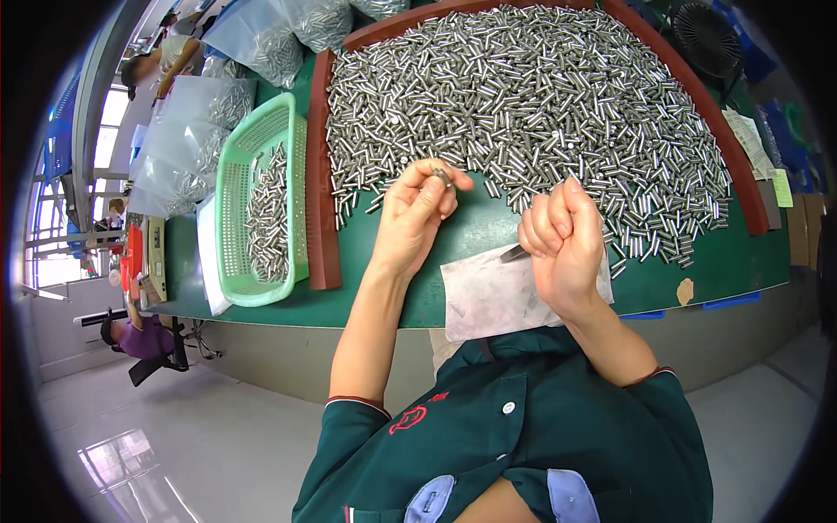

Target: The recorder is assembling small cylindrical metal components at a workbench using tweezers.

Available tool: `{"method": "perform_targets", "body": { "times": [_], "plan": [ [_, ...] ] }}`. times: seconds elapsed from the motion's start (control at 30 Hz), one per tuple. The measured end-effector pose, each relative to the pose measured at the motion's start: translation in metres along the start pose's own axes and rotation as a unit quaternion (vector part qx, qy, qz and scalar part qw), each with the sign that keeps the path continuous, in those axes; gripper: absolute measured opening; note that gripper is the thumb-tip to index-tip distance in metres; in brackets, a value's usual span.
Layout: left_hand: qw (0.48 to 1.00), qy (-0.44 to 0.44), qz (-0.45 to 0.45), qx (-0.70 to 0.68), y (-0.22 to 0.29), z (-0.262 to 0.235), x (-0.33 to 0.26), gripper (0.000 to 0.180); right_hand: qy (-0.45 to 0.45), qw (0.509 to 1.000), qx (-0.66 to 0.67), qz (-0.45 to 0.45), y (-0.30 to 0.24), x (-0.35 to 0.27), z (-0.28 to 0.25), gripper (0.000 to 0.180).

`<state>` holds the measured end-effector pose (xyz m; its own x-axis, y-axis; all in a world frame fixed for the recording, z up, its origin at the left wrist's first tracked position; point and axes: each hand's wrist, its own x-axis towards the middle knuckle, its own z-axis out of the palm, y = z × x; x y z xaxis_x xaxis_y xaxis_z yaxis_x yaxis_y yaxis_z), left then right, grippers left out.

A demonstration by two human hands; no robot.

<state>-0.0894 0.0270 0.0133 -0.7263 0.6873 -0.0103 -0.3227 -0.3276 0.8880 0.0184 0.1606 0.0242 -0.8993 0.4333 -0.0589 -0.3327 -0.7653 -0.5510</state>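
My left hand (411,218) is raised over the near edge of a large heap of short metal pins (523,96). Its thumb and fingers pinch a small metal pin (442,177). To the right, my right hand (562,248) is closed in a fist, thumb side up. A dark, pointed metal tool (514,254) sticks out from under its fingers; the rest is hidden in the hand. Beneath that hand a smudged whitish cloth or sheet (488,301) lies at the table's front edge.
Red-brown rails (323,174) border the heap on the green table (384,301). Left stands a green plastic basket (228,209) partly filled with pins. Beyond it are clear bags (187,113) of pins and a scale (154,259). A fan (706,39) stands far right. Other people sit at left.
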Motion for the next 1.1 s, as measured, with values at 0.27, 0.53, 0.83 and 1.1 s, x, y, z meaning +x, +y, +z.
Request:
{"method": "perform_targets", "body": {
  "times": [0.27, 0.53, 0.83, 1.1],
  "plan": [
    [0.983, 0.023, -0.114, -0.143, -0.001, -0.008, -0.001, 0.022, 0.009, 1.0, -0.012, 0.006, -0.001, -0.003, 0.0, 0.04],
    [0.994, 0.046, -0.031, 0.092, 0.007, 0.007, -0.016, 0.012, -0.005, 0.999, -0.044, 0.018, -0.001, 0.001, 0.0, 0.039],
    [0.78, 0.067, 0.082, 0.616, -0.008, 0.039, -0.081, 0.009, -0.025, 0.999, -0.027, -0.003, 0.003, 0.003, 0.002, 0.038],
    [0.782, 0.099, 0.084, 0.609, -0.027, 0.037, -0.084, 0.01, -0.044, 0.994, -0.092, 0.023, 0.01, -0.005, 0.002, 0.038]
  ]
}}
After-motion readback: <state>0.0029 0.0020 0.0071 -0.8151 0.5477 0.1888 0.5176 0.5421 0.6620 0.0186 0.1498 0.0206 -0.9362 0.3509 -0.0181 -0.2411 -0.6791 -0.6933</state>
